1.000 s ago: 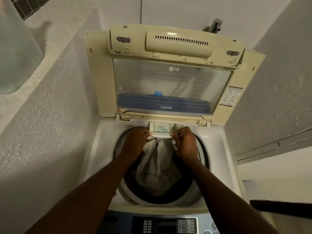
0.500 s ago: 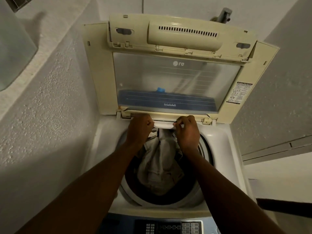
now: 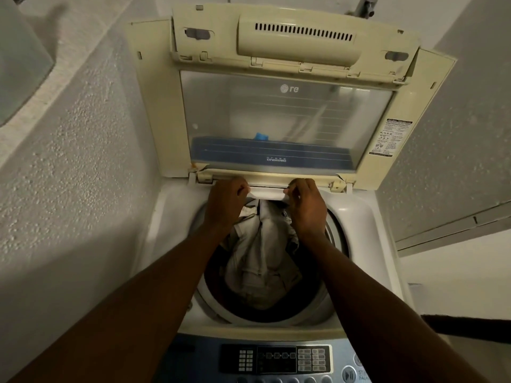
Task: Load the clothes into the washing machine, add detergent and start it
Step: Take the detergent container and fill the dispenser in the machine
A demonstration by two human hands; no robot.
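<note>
Textured walls [image 3: 83,161] around washing machine [image 3: 359,217], clothes [image 3: 260,266] inside, left hand [image 3: 225,201] and right hand [image 3: 307,205] seemingly pinching white drawer [image 3: 266,194].

rough plaster wall [image 3: 83,150], glossy plastic lid [image 3: 284,117]

- Your one head camera looks steeply down into the washing machine [image 3: 356,214] from close above, facing its raised lid [image 3: 287,114].
- The control panel [image 3: 276,359] lies nearest you.
</note>
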